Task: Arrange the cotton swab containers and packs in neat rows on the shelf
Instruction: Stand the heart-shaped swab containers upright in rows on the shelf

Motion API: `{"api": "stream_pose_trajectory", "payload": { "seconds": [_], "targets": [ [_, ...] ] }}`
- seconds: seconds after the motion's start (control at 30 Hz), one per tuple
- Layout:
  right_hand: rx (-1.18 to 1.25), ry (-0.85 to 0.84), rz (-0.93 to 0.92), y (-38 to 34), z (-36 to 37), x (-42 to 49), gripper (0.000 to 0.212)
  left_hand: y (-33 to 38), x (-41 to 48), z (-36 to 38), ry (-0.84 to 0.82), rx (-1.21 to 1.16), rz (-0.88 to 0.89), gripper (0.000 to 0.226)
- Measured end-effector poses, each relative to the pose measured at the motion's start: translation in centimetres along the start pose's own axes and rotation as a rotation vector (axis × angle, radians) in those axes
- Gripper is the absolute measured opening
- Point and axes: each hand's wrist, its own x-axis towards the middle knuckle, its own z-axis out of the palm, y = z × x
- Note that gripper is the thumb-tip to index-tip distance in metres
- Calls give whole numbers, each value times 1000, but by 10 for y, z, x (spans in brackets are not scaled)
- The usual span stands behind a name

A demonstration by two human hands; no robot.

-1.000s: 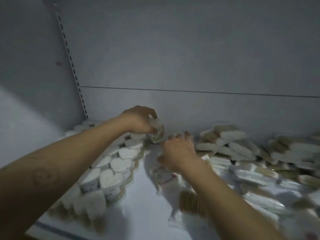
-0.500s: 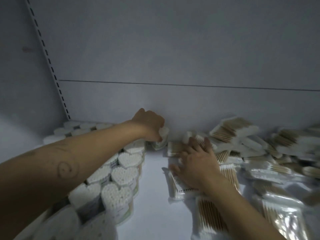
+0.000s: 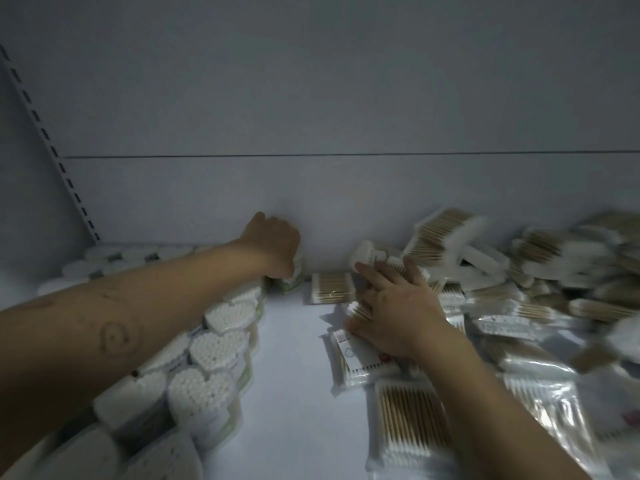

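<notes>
Our left hand (image 3: 273,247) curls round a container (image 3: 292,282) at the far end of the heart-shaped row (image 3: 221,344), close to the back wall (image 3: 346,202). We judge it best to seat it snug against its neighbour and square to the wall before letting go. Our right hand (image 3: 391,306) lies flat, fingers spread, on the loose packs (image 3: 519,296) across the bare strip of shelf (image 3: 291,375). It should pin them so none slide into the gap.
</notes>
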Motion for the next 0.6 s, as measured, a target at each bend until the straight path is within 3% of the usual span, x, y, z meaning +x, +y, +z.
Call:
{"api": "stream_pose_trajectory", "payload": {
  "seconds": [0.13, 0.33, 0.47, 0.6],
  "targets": [
    [30, -43, -26, 7, -3, 0, 74, 5, -1, -3, -18, 20, -38, 20],
    [150, 14, -101, 22, -9, -4, 60, 24, -10, -24, -18, -70, -112, 42],
    [221, 43, -133, 26, -17, -1, 55, 52, -10, -31, -41, -292, -177, 51],
    [320, 156, -174, 42, -15, -6, 33, 85, -8, -25, -66, -708, -184, 72]
  ]
}}
